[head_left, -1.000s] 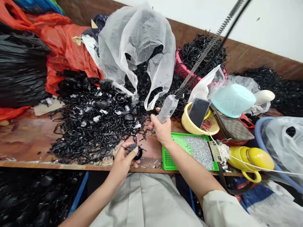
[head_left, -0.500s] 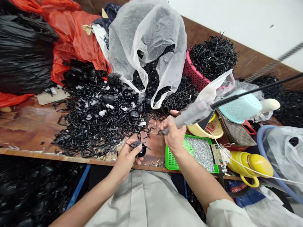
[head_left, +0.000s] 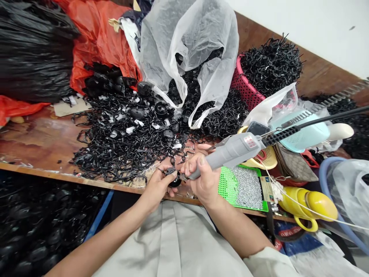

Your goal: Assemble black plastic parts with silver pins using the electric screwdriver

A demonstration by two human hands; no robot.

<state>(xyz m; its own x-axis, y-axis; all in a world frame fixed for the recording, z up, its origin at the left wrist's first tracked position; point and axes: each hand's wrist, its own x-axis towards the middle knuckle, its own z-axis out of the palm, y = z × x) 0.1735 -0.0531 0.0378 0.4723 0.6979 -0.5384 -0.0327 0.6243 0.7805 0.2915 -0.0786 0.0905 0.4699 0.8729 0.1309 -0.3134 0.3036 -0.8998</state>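
Near the table's front edge my left hand (head_left: 159, 184) pinches a small round black plastic part (head_left: 174, 180) between thumb and fingers. My right hand (head_left: 201, 173) is wrapped round a grey electric screwdriver (head_left: 230, 153), which hangs from a coil spring and a black cable. The screwdriver's tip end points at the black part, close beside my left fingers; whether it touches cannot be made out. Beyond both hands spreads a heap of thin black plastic pieces (head_left: 123, 142) with white bits among them. By my right wrist lies a green tray (head_left: 226, 184) of small silvery screws (head_left: 248, 188).
A clear plastic bag (head_left: 207, 27) stands behind the heap, left of a pink basket (head_left: 242, 84) piled with black pieces. To the right are a light-blue container (head_left: 302, 132), a yellow flask (head_left: 308, 202) and a blue tub (head_left: 325, 169). Orange bags (head_left: 95, 30) lie back left.
My right hand has brought the screwdriver left and down, up to the black part. The left hand keeps hold of the part. The whole view has shifted slightly.
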